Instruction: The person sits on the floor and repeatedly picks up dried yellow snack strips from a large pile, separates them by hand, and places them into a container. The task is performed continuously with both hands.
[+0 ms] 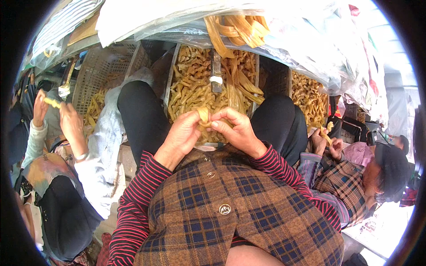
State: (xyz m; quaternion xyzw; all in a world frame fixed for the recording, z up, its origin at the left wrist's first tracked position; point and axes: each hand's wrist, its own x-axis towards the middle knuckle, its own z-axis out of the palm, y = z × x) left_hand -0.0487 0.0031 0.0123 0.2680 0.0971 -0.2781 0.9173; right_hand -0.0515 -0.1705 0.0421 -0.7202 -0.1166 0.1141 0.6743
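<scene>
Between my two hands, low over a crate, a soft yellow strip (203, 114) is bent into a loop, possibly bean-curd skin. My left hand (181, 136) pinches the loop's left side between thumb and fingers. On the other side, my right hand (239, 129) grips the strip with its thumb and bent forefinger; part of the strip is hidden behind the fingers. Below is a plastic crate (169, 78) between my knees, heaped with knotted yellow pieces (186, 96). Long loose strips (237, 83) hang over the heap's right side.
More strips (241, 30) lie on a plastic-covered surface (159, 31) ahead. A dark upright bar (216, 71) with white wrapping stands above the crate. Other crates (100, 73) flank mine. At left a person's hands (56, 113) hold a piece; at right another person (346, 179) holds one.
</scene>
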